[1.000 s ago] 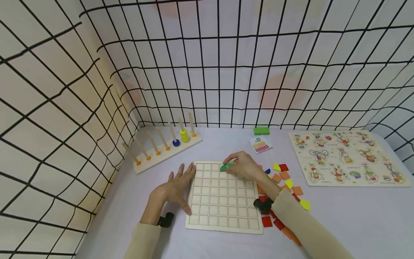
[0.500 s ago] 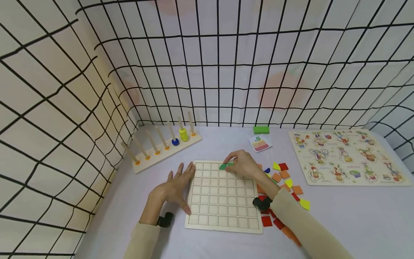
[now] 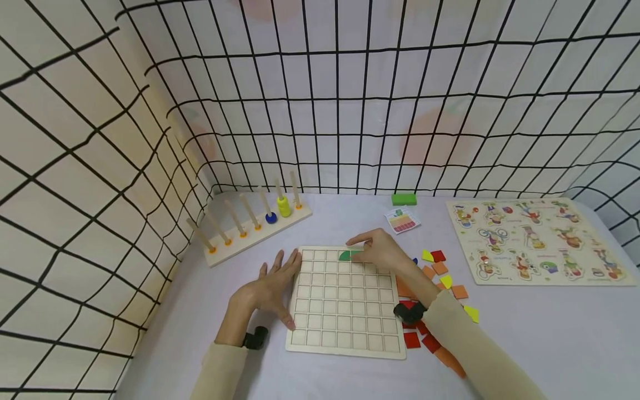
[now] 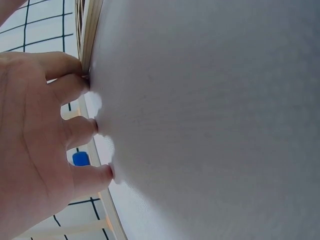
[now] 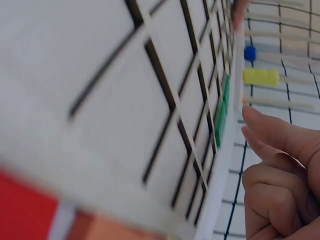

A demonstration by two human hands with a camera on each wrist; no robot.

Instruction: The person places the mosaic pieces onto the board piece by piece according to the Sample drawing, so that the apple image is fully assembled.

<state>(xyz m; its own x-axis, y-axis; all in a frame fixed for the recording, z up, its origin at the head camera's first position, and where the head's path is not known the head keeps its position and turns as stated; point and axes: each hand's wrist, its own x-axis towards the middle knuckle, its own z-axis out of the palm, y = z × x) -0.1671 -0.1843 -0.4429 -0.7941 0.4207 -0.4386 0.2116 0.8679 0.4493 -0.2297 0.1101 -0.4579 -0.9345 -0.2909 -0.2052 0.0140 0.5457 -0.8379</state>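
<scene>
A pale wooden grid board [image 3: 345, 338] lies flat on the table. Two green pieces, the left one with a rounded side [image 3: 344, 255], sit side by side in cells of its top row; in the right wrist view the green pieces [image 5: 220, 122] lie in the grid. My right hand [image 3: 382, 251] is just over them, index finger and thumb apart from the pieces, other fingers curled, holding nothing. Spread along the board's left side, my left hand [image 3: 270, 289] touches its edge with thumb and fingertips. Those fingertips [image 4: 106, 171] rest on the table.
Loose orange, red and yellow pieces [image 3: 459, 292] lie right of the board, partly under my right forearm. Behind left stands a peg rack [image 3: 232, 248] with blue and yellow beads. A printed card [image 3: 402, 220], a green block [image 3: 404, 199] and a picture puzzle board [image 3: 510, 278] lie farther back.
My right thumb and index finger have let go of the green piece and moved slightly up and right. The green pieces stay in the top row. My left hand has not moved.
</scene>
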